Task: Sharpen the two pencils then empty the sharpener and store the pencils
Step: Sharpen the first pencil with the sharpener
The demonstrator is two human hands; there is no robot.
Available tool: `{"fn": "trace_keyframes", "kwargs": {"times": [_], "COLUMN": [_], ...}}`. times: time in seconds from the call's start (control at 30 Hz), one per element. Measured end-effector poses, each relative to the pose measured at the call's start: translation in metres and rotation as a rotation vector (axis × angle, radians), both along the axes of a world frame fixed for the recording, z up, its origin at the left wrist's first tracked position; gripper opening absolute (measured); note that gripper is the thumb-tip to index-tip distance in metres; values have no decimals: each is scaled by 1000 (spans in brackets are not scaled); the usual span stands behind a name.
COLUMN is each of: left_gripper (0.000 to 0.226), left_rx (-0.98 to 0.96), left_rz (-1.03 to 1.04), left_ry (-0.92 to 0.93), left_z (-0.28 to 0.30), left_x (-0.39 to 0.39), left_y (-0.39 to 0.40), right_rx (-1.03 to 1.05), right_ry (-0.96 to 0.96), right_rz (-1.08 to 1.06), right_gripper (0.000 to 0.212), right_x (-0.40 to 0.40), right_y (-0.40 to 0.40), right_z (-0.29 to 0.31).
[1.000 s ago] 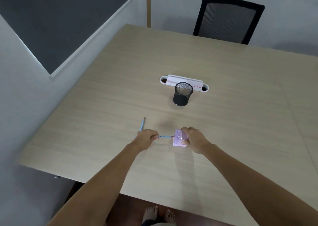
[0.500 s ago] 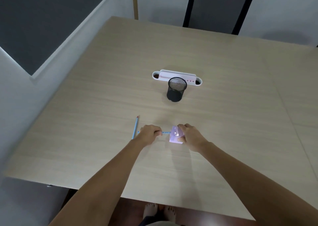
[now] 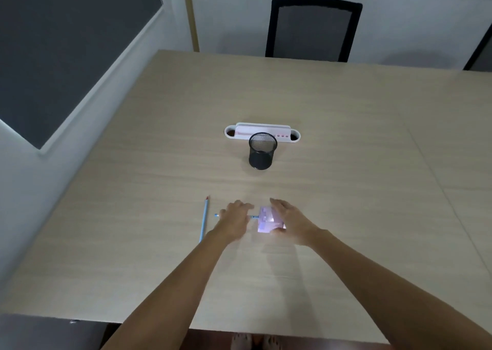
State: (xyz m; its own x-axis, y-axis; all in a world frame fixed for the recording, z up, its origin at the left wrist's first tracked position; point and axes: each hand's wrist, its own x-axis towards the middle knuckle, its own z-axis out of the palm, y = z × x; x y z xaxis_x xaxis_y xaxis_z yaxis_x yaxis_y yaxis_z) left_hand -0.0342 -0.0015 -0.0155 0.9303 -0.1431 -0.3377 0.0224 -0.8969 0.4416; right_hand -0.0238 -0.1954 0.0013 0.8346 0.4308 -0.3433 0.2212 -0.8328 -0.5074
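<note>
A small lilac sharpener (image 3: 266,220) rests on the wooden table (image 3: 346,136), with my right hand (image 3: 291,221) clasped over its right side. A blue pencil (image 3: 253,217) lies level with its tip pushed into the sharpener's left face. My left hand (image 3: 234,220) covers the pencil's middle and grips it, fingers stretched forward, and the pencil's back end pokes out on the hand's left. A second blue pencil (image 3: 204,219) with a red end lies loose on the table, left of my left hand.
A black mesh pen cup (image 3: 262,154) stands upright further back, and a white and pink oblong holder (image 3: 294,136) lies just behind it. A black chair (image 3: 314,27) is at the table's far edge. The near table edge runs below my forearms.
My head has tipped up, so everything sits lower in view. My left hand's fingers have uncurled and stretched forward over the pencil. The sharpener and the loose pencil have stayed put.
</note>
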Motion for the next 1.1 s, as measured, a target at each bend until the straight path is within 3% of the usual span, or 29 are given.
{"fn": "trace_keyframes", "kwargs": {"times": [0.1, 0.23, 0.33, 0.43, 0.63, 0.93, 1.1], "left_gripper": [84, 89, 75, 62, 68, 56, 50], "left_rx": [37, 210, 362, 486, 546, 488, 472], "left_rz": [-47, -306, -353, -271, -208, -160, -155], "left_ry": [-120, -196, -194, -214, -167, -187, -201], "left_z": [15, 20, 9, 1, 2, 0, 0], "left_x": [-5, 1, 0, -8, -5, -2, -5], "left_y": [-14, -46, -67, -76, -86, -90, -90], "right_rx": [114, 30, 54, 69, 123, 411, 361], "right_ry": [-62, -27, 7, 41, 73, 37, 50], "right_rz": [-235, -338, -350, -341, -332, -608, -751], "right_gripper": [69, 36, 7, 12, 44, 36, 23], "right_x": [-20, -35, -35, -33, -38, -13, 25], "right_y": [-14, -25, -22, -18, -25, -19, -5], "right_z": [-10, -38, -48, -48, -40, -13, -28]}}
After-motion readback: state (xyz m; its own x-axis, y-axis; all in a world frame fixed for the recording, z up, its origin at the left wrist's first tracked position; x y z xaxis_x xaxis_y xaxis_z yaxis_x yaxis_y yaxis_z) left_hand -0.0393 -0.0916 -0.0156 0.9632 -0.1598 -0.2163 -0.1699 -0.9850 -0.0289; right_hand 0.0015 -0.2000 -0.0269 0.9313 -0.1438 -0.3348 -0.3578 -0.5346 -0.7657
